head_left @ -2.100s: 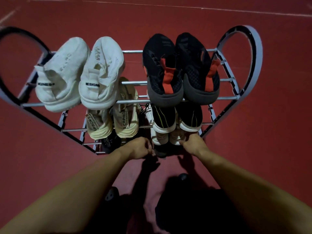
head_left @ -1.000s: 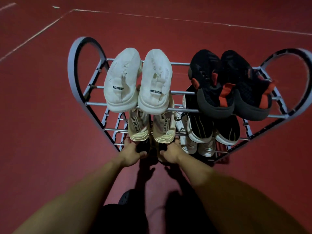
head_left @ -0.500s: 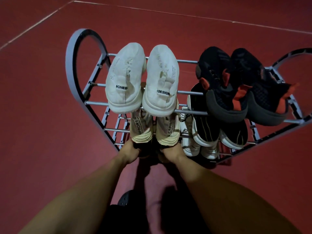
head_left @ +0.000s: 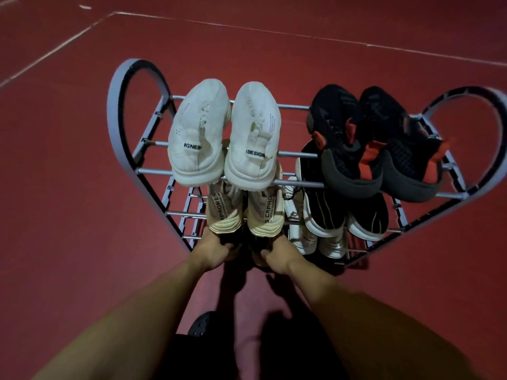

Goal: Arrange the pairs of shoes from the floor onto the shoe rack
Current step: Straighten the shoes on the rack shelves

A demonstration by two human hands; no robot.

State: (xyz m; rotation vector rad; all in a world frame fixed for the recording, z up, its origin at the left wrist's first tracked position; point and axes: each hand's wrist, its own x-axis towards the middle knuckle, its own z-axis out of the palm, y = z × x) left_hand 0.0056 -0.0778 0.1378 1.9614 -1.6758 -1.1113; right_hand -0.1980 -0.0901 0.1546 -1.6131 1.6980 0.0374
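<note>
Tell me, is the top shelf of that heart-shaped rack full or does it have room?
Nearly full: the white pair and the black-and-red pair sit side by side on the rack, leaving only narrow gaps.

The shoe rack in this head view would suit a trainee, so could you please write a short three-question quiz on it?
1. True or false: the white pair sits on the top tier of the shoe rack.
2. Which pair shares that tier? A) the black and red pair B) a blue pair
3. Where are the left hand and right hand?

Key: 1 true. 2 A. 3 Low at the rack's front, below the cream pair, each on a dark shoe; the grip itself is too shadowed to judge.
</note>
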